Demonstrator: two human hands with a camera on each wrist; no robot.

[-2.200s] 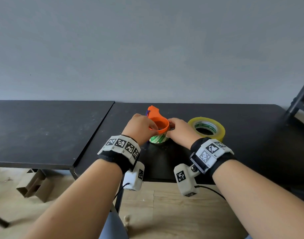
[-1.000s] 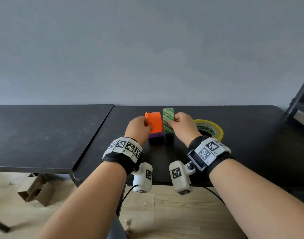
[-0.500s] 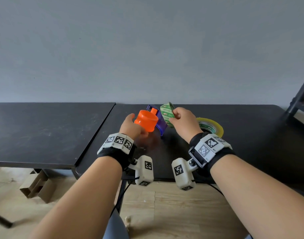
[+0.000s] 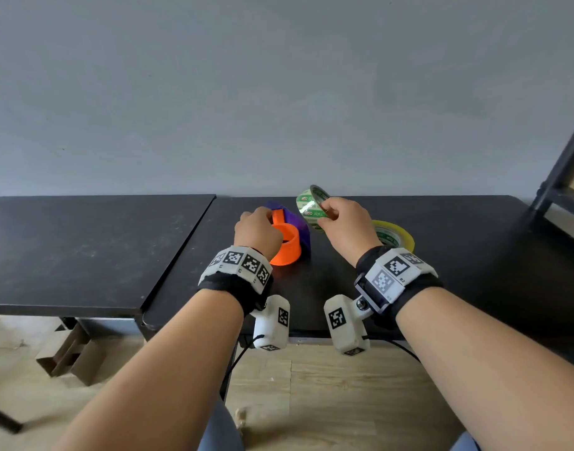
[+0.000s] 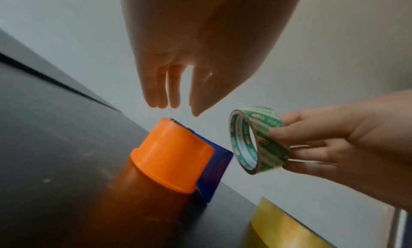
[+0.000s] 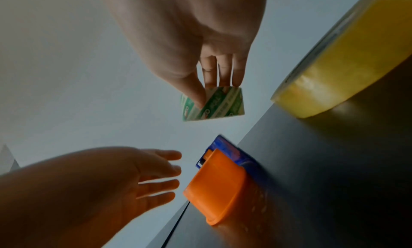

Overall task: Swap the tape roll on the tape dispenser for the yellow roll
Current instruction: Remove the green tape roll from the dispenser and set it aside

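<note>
Left to right, as I log them from my station:

1. Tabletop (image 4: pixel 458 288): black, with a second black tabletop (image 4: pixel 84 249) butted against its left edge.
2. Left hand (image 4: pixel 258 232): fingers straight and spread, holding nothing. In the wrist views I see it just above the dispenser, not touching.
3. Dispenser (image 4: pixel 287 245): orange drum with a purple side plate, resting on the tabletop, no roll on it.
4. Green roll (image 4: pixel 311 206): off the dispenser and in the air, above and just right of it.
5. Right hand (image 4: pixel 347 227): thumb and fingers clamped on the green roll's rim.
6. Yellow roll (image 4: pixel 394 237): lying flat on the tabletop, just right of the right hand, partly hidden by the wrist. Untouched; well apart from the left hand.
</note>
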